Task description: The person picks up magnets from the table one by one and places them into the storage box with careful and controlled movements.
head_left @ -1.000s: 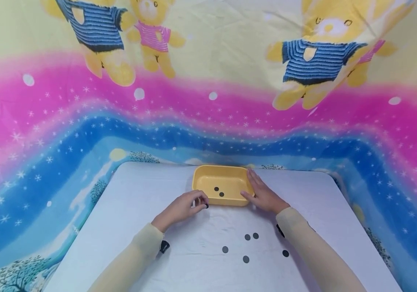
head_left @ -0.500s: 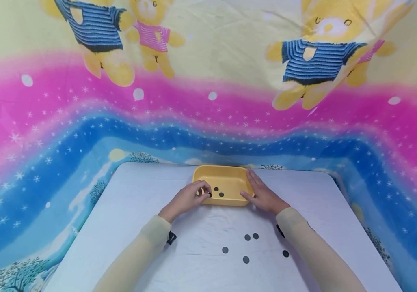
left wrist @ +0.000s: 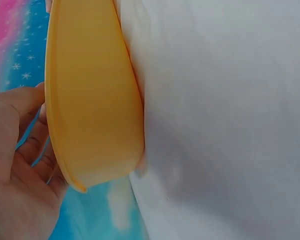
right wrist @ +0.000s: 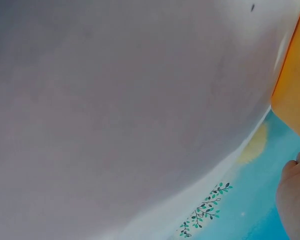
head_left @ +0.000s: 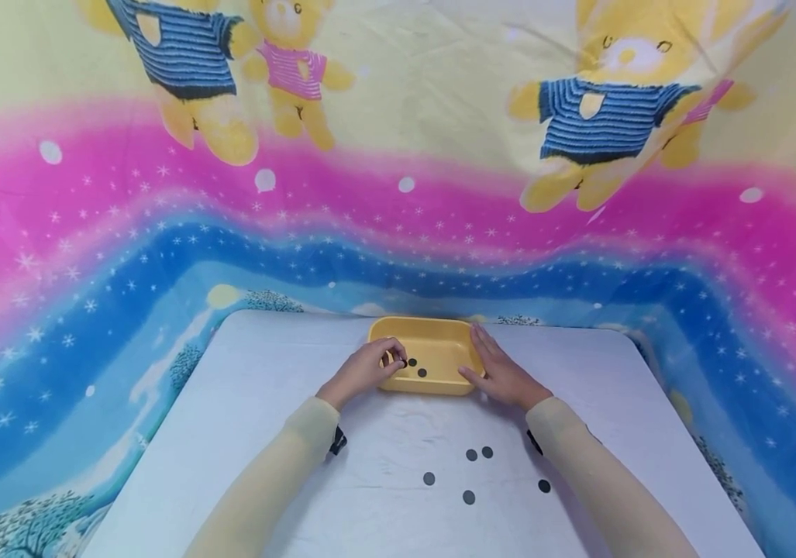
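A yellow rectangular box [head_left: 439, 386] stands near the table's far edge. My left hand [head_left: 368, 366] is over its left end, pinching a small dark round disc [head_left: 404, 363] between thumb and fingertips. Two similar discs [head_left: 422, 373] lie on the box floor, close to that hand. My right hand [head_left: 505, 373] rests against the right end of the box, fingers extended along the rim and thumb at the front corner. The left wrist view shows the box's outer wall [left wrist: 95, 100] with the left hand [left wrist: 27, 165] beyond its rim; the pinched disc is hidden there.
Several dark discs [head_left: 469, 497] lie scattered on the white-covered table [head_left: 370, 504], between the forearms. One disc [head_left: 544, 486] is close to the right sleeve. A patterned cloth [head_left: 398, 217] with bears hangs behind and around the table.
My left hand has carried its disc from in front of the box, up over the front rim and into the space above the box floor. My right hand has stayed in place.
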Tool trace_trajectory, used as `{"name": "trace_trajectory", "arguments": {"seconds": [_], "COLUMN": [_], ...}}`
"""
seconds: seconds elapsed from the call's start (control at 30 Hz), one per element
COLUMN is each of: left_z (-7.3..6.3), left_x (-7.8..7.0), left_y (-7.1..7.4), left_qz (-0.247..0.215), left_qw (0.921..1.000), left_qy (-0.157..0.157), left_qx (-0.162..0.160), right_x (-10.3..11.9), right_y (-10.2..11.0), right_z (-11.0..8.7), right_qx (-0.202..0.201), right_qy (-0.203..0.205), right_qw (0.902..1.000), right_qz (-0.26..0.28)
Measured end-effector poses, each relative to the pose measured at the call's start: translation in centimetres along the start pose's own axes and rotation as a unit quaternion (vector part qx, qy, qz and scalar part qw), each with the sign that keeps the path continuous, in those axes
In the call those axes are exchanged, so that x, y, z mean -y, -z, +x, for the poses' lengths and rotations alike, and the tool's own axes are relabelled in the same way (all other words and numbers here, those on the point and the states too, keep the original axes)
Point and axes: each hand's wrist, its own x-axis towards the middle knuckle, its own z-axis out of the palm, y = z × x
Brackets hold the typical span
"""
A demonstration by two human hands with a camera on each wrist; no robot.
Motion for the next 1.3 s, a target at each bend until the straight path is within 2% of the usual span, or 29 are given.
{"name": "trace_trajectory", "arguments": {"seconds": [0.2, 0.5, 1.0, 1.3], "left_z": [1.4, 2.6, 3.8, 4.2], "left_x": [-0.1, 0.0, -0.4, -0.4], "left_y": [-0.1, -0.6, -1.1, -1.4], "left_qz": [0.018, 0.036, 0.11, 0.126], "left_qw": [0.9996, 0.9978, 0.9894, 0.9852], "left_qy": [0.011, 0.032, 0.052, 0.056], "left_qx": [0.017, 0.045, 0.08, 0.102], "right_x": [0.0, 0.1, -0.3, -0.1], "right_y": [0.1, 0.1, -0.1, 0.0], "right_z": [0.0, 0.0, 0.1, 0.0], "right_qx": [0.0, 0.001, -0.001, 0.001], "right_qy": [0.0, -0.001, 0.004, 0.002], "right_qw": [1.0, 1.0, 1.0, 1.0], "right_qz": [0.0, -0.005, -0.005, -0.005]}}
